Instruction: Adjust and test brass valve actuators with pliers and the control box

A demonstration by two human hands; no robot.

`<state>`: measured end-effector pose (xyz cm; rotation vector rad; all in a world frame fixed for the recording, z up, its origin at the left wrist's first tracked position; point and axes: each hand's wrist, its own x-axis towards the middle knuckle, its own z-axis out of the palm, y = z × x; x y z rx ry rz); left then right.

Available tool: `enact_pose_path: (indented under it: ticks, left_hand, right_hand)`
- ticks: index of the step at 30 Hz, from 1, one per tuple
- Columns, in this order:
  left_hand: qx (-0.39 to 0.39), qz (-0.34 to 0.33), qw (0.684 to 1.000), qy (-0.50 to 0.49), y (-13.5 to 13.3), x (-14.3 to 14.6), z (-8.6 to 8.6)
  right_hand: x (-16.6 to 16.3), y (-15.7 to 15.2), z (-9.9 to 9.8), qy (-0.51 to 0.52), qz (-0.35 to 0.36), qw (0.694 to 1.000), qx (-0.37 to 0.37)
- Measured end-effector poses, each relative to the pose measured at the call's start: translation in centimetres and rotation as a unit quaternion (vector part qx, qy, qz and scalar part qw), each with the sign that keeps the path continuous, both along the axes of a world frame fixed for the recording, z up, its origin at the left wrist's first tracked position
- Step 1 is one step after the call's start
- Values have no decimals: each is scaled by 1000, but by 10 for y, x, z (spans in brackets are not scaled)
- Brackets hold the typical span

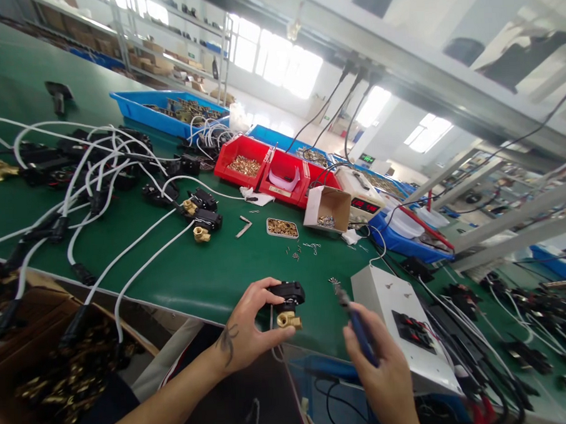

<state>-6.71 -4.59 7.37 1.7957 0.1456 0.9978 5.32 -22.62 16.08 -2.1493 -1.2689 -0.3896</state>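
White daylight glares through tall windows (290, 61) in a pale wall (330, 79). Metal shelves (189, 65) stand left of them. A long beam (412, 69) slants above the green tabletop (248, 266); the blurred floor (304, 117) seems pale.

You are holding a valve unit (291, 302) in your left hand (253, 319), over the near edge of the green tabletop (247, 260). Its black housing (292, 291) is sitting uppermost, with your fingers pressing on its left side. Below it, the brass body (286, 320) is showing a round open port and a stub pointing right, and your thumb is reaching along its underside. In your right hand (382, 361) you are gripping a hand tool (361, 333) with dark blue handles, well apart from the unit. The tool is slanting, its narrow metal nose pointing up and away from you; blur is hiding its tip.
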Motion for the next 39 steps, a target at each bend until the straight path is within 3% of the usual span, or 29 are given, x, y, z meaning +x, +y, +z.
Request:
enact_pose_path:
  ticks: [2,4,6,9,10,15,20,22,25,26,27,31,33,36,37,39]
  left_hand:
    - [-1,-2,1000,-6,0,0,-1]
    - [-2,0,1000,-10,-1,0,-2]
    - [4,2,1000,-13,-1,0,-2]
    - [25,7,999,-19,-1,0,1]
    - [30,8,999,-20,0,0,2]
    - [34,14,999,-16,1,0,2]
    - [28,13,999,-14,1,-1,-2]
    - [25,10,999,-17,1,-1,-2]
    - [19,9,1000,-20,0,-1,-1]
    - [18,9,1000,-20,-1,0,0]
    - [18,9,1000,-18,-1,0,0]
    - [35,8,999,-26,-1,1,-1]
    - [34,6,999,-23,-1,1,-1]
    - [20,5,1000,-24,0,1,-1]
    - [18,5,1000,-25,0,1,-1]
    - [22,3,999,-25,1,1,0]
  right_hand:
    - [-2,-2,-1,1,-59,993,98]
    - [-4,-1,-6,20,-74,989,128]
    - [-3,3,-10,-1,-6,999,46]
    - [0,9,-6,-39,94,989,-106]
    - [1,10,-2,-36,92,990,-100]
    - [-1,12,5,-55,-25,995,83]
    - [6,15,-6,-44,88,989,-110]
    - [8,14,-5,-20,71,995,-73]
    - [6,13,-4,-37,-32,995,85]
    - [5,13,-5,-53,-50,992,105]
    - [5,14,-6,-69,-40,993,89]
    - [5,18,-7,-86,113,984,-109]
    - [5,19,-3,-60,89,992,-63]
    - [6,19,2,-71,-30,993,89]
    - [7,19,1,-91,-39,991,95]
    - [9,18,-2,-111,10,994,12]
